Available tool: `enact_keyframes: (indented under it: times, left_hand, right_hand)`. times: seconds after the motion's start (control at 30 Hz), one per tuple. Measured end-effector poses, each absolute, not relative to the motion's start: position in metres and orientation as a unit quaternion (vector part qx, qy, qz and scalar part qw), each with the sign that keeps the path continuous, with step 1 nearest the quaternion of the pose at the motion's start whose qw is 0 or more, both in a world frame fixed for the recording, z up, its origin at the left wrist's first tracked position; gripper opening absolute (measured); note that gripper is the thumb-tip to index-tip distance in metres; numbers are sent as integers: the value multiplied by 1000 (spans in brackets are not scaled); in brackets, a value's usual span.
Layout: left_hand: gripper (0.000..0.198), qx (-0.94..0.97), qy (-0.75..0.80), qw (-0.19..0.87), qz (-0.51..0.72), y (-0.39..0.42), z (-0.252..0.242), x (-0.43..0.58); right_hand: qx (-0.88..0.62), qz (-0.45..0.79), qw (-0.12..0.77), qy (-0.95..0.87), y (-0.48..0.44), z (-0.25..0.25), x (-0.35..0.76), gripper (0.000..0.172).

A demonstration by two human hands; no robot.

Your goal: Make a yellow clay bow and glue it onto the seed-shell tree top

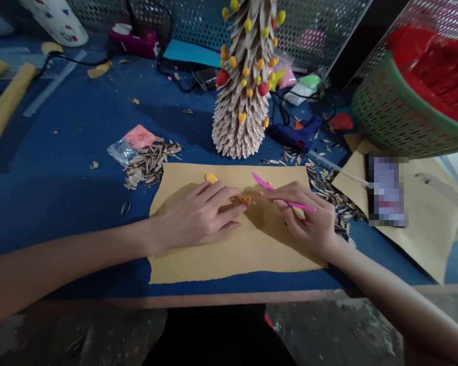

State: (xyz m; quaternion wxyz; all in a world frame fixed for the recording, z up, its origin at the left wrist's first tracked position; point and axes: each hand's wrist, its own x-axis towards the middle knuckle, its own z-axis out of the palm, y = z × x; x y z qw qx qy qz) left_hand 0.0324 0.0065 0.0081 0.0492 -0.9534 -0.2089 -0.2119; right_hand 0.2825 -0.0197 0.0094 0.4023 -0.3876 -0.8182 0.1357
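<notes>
My left hand (pixel 208 213) rests on a sheet of tan paper (pixel 229 259). Its fingertips close around a small orange clay piece (pixel 245 199) with a looped, bow-like shape. In my right hand (pixel 309 216) is a pink plastic clay knife (pixel 263 182), its blade pointing up and left. A thin stick with an orange bit at its tip (pixel 261 193) reaches from the right fingers toward the clay; how it is held is partly hidden. A flat yellow-orange clay lump (pixel 211 178) lies just beyond my left hand.
A cone tree of pale seed shells (pixel 240 122) with clay balls stands behind the paper. Sunflower seed shells (pixel 147 165) lie left, more at right. A blue glue gun (pixel 299 133), phone (pixel 387 190) and green basket (pixel 400 112) are at right.
</notes>
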Motion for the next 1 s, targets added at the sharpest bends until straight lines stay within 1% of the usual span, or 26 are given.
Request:
enact_keyframes:
  times: [0.37,0.83,1.0]
  left_hand:
    - [26,-956,-213,44,-197,5,9,32]
    - [23,-957,-219,33,-187,6,8,32]
    - [22,-958,-218,34,-185,6,9,32]
  right_hand:
    - [-369,167,399,-823,-20,11,281,25]
    - [-372,163,383,-830,-21,11,282,23]
    - [-367,162,394,-827,-22,9,283,27]
